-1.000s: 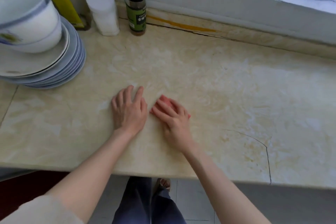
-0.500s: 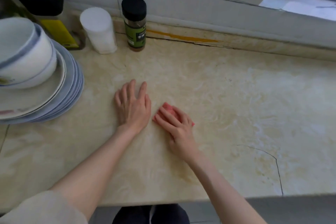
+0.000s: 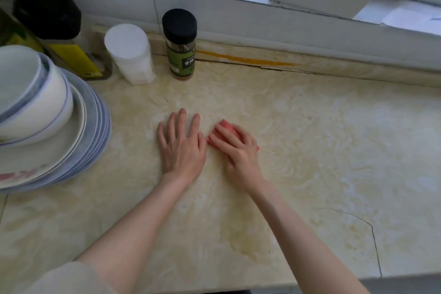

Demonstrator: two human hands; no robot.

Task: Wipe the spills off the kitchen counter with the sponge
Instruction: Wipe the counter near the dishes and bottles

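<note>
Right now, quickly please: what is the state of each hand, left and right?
Left hand: open, flat on the counter, holding nothing.
Right hand: open, fingers pressing down on the pink sponge.

Sponge [image 3: 225, 125]: small, pink, lying flat and mostly covered on cream marbled counter [image 3: 334, 141], front-right of green-labelled jar [image 3: 181, 55]; yellowish stain [image 3: 245, 246] farther front.

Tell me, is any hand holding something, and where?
The right hand presses flat on top of the pink sponge, not gripping it. The left hand lies flat on the counter, holding nothing.
</note>
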